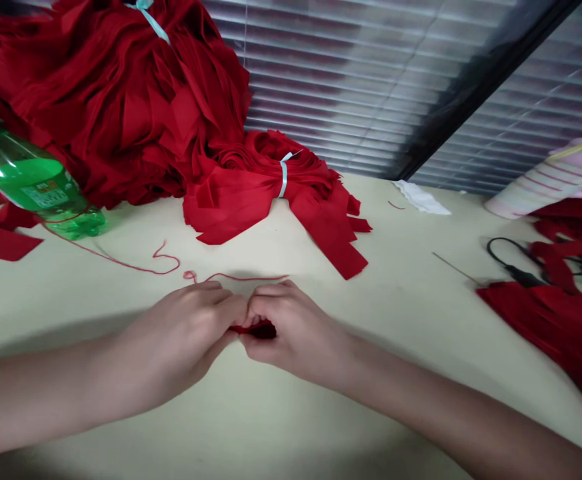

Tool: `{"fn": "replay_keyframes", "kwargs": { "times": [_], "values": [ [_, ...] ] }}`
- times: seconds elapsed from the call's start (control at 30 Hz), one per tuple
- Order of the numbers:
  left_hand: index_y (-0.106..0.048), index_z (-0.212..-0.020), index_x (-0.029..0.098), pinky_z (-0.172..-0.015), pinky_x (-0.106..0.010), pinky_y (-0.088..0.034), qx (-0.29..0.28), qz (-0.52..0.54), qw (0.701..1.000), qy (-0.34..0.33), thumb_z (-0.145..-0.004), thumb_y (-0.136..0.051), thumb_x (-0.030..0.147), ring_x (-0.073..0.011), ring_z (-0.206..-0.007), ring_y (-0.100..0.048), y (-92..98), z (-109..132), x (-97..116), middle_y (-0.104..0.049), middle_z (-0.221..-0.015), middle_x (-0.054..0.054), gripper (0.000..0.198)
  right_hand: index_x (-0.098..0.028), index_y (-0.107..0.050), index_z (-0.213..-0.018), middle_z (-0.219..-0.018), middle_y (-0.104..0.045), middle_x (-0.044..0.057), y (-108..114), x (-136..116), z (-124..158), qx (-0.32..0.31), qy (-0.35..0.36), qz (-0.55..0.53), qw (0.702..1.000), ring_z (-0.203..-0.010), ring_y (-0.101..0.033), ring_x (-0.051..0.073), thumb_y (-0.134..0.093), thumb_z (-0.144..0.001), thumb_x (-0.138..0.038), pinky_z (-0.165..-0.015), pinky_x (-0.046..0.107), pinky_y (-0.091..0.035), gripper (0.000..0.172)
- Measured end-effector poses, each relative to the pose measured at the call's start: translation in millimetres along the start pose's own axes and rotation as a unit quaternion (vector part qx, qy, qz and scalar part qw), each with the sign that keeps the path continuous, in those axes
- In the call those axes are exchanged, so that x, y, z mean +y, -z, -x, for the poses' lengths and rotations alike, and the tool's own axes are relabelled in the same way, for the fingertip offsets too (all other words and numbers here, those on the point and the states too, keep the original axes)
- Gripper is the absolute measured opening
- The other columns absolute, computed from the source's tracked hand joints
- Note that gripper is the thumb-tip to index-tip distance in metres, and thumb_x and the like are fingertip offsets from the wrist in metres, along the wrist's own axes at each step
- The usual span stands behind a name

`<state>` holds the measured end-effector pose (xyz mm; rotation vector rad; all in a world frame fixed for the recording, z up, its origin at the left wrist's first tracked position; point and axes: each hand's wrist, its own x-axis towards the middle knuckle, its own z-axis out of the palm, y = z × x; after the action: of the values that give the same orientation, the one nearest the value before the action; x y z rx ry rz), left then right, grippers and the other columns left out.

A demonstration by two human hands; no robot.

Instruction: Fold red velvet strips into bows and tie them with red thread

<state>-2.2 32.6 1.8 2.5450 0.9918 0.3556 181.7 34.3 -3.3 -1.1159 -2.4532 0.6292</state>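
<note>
My left hand and my right hand meet over the middle of the table, fingers curled and touching. Between them they pinch a small piece of red fabric, mostly hidden by the fingers. Just beyond my knuckles, a loose red thread lies on the tabletop, curled at its left end. Farther back sits a bundle of red fabric strips, tied with a pale blue band.
A larger red fabric heap rises at the back left, beside a green bottle. Window blinds border the table. At right are a pale striped cup, a black cable, more red fabric and a white tissue.
</note>
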Motion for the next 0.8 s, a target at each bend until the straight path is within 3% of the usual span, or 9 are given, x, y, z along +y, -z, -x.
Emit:
{"fn": "replay_keyframes", "kwargs": {
  "times": [0.23, 0.53, 0.67, 0.8],
  "values": [
    [-0.061, -0.069, 0.019, -0.061, -0.023, -0.038, 0.001, 0.049, 0.998, -0.037, -0.071, -0.053, 0.003, -0.0105, -0.063, -0.054, 10.4, -14, -3, -0.06, -0.066, 0.004, 0.018, -0.016, -0.059, -0.062, -0.059, -0.058, -0.006, 0, 2, 0, 0.014, 0.012, -0.043, 0.999, -0.06, -0.053, 0.008, -0.063, -0.066, -0.003, -0.071, 0.026, -0.037, 0.014],
    [-0.055, -0.064, 0.017, -0.062, -0.028, -0.039, -0.001, 0.002, 0.999, -0.042, -0.067, -0.048, 0.005, -0.0144, -0.065, -0.051, -5.7, -11, -8, -0.055, -0.062, 0.001, 0.015, -0.017, -0.058, -0.062, -0.059, -0.062, -0.007, -4, 2, 4, 0.035, -0.001, -0.042, 0.999, -0.061, -0.056, 0.009, -0.063, -0.066, -0.004, -0.074, 0.028, -0.035, 0.015],
    [-0.051, -0.066, 0.016, -0.058, -0.028, -0.037, -0.038, -0.013, 0.999, -0.01, -0.07, -0.048, 0.009, -0.0156, -0.065, -0.05, -3.7, -11, -2, -0.053, -0.064, 0.0, 0.009, -0.018, -0.058, -0.061, -0.059, -0.063, -0.007, -6, 4, 3, 0.031, -0.014, -0.063, 0.997, -0.062, -0.056, 0.01, -0.06, -0.065, -0.004, -0.075, 0.028, -0.035, 0.015],
    [-0.044, -0.061, 0.017, -0.048, -0.023, -0.03, -0.108, 0.046, 0.992, 0.045, -0.066, -0.048, 0.011, -0.0108, -0.054, -0.042, 3.5, -12, -2, -0.045, -0.058, 0.004, 0.009, -0.016, -0.056, -0.062, -0.064, -0.064, -0.005, -1, -3, 4, -0.022, -0.01, -0.041, 0.999, -0.068, -0.057, 0.012, -0.061, -0.065, -0.007, -0.077, 0.03, -0.033, 0.011]
  ]
}}
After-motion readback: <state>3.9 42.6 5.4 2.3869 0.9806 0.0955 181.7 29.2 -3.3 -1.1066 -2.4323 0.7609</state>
